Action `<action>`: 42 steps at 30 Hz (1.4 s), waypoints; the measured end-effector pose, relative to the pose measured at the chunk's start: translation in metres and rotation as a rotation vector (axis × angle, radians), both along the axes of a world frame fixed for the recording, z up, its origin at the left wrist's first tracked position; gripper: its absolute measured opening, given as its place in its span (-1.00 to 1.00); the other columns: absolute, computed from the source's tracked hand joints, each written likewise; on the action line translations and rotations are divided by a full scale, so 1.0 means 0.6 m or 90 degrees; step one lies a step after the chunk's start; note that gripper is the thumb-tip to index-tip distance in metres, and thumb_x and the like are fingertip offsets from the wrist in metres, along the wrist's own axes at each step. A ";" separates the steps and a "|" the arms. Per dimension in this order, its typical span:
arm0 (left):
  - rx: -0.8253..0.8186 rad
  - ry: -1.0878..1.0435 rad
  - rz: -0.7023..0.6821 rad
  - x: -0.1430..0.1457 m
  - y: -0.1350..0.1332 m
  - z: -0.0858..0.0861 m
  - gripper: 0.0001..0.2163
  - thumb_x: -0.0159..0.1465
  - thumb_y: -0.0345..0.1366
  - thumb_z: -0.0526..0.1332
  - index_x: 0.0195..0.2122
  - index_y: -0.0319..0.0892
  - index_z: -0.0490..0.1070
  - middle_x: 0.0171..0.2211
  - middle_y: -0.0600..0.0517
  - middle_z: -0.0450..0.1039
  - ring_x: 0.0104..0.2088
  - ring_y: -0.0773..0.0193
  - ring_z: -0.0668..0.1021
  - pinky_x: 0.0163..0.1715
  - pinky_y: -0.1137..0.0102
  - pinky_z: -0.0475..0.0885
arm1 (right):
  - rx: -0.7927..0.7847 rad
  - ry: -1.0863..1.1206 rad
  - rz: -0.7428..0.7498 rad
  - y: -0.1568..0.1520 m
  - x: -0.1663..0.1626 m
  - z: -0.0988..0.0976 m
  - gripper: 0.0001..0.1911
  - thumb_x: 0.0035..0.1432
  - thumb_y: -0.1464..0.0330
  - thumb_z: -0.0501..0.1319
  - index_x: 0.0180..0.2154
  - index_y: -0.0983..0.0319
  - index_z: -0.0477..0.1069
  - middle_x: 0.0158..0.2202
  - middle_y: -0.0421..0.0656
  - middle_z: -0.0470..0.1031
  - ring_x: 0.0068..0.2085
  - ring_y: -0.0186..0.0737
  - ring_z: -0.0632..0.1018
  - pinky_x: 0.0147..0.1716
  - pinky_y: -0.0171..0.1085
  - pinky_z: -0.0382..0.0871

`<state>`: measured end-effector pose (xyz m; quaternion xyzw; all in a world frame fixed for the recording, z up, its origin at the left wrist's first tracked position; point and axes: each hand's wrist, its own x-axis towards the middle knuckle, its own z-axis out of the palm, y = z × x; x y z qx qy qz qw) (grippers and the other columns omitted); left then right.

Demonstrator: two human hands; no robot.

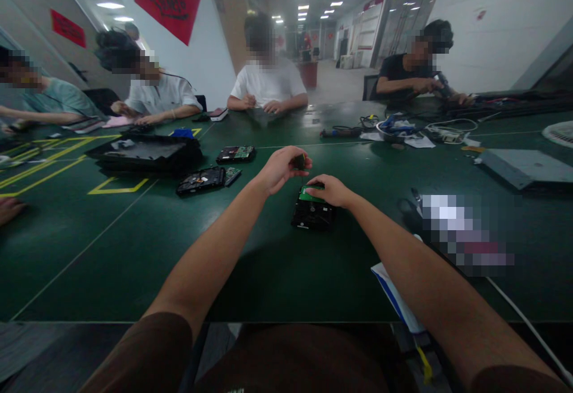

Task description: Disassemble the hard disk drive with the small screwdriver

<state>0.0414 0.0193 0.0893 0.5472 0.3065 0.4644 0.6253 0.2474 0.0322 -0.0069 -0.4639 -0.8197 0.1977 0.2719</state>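
Observation:
In the head view a hard drive [312, 217] lies on the green table in front of me, black-cased with a green circuit board [308, 193] on its far half. My right hand [332, 190] is closed at the far right of the drive, thumb over the board and fingers at the far edge. Just beyond and to the left, my left hand [285, 169] is raised above the table. Its curled fingers hold a small dark-green piece [300, 161] that looks like a circuit board; the fingers partly cover it.
Left of my hands lie another hard drive [236, 154], an opened drive [201, 180] and a black tray [145, 153]. Rightward are a cable pile [396, 126], a grey metal box [528, 167] and a blurred-out object [463, 232]. Several people sit around the table.

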 end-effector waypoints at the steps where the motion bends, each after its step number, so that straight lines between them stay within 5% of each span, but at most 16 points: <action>1: 0.001 0.004 0.000 0.001 -0.001 0.001 -0.85 0.26 -0.23 0.26 -0.27 -0.22 0.48 -0.24 -0.12 0.57 -0.22 0.17 0.62 -0.21 0.27 0.57 | 0.000 0.000 0.002 0.000 0.000 0.000 -0.70 0.25 0.17 0.37 -0.05 0.16 0.64 -0.04 -0.08 0.67 -0.03 -0.07 0.62 0.00 -0.15 0.47; 14: 0.044 0.051 -0.031 -0.001 -0.003 0.002 -0.78 0.28 -0.20 0.26 -0.23 -0.24 0.60 -0.24 -0.12 0.53 -0.22 0.20 0.55 -0.28 0.34 0.55 | -0.006 -0.005 -0.005 0.001 0.000 0.000 -0.70 0.25 0.17 0.38 -0.05 0.17 0.64 -0.04 -0.06 0.65 -0.04 -0.06 0.61 -0.02 -0.13 0.47; 24: 0.017 0.002 -0.011 0.003 -0.011 0.007 -0.87 0.26 -0.27 0.26 -0.25 -0.22 0.43 -0.32 -0.07 0.54 -0.25 0.18 0.61 -0.23 0.22 0.59 | -0.007 -0.003 -0.008 -0.003 0.000 0.001 -0.68 0.25 0.16 0.38 -0.04 0.19 0.64 -0.03 -0.03 0.64 -0.02 -0.02 0.61 0.02 -0.08 0.46; 32: 0.083 0.066 0.029 0.000 -0.010 0.011 -0.81 0.24 -0.20 0.26 -0.28 -0.25 0.52 -0.28 -0.08 0.52 -0.24 0.22 0.58 -0.35 0.39 0.55 | 0.009 -0.012 0.001 0.002 0.001 -0.003 -0.68 0.27 0.18 0.37 -0.03 0.20 0.62 -0.03 -0.05 0.65 -0.01 -0.06 0.60 0.01 -0.13 0.45; 42: 0.034 0.041 0.059 0.003 -0.018 0.018 -0.88 0.28 -0.31 0.24 -0.18 -0.19 0.42 -0.30 -0.06 0.56 -0.25 0.20 0.62 -0.30 0.30 0.57 | -0.005 0.000 -0.006 -0.002 0.000 0.002 -0.67 0.25 0.17 0.38 -0.02 0.20 0.63 -0.02 -0.03 0.64 -0.02 -0.05 0.61 -0.01 -0.12 0.46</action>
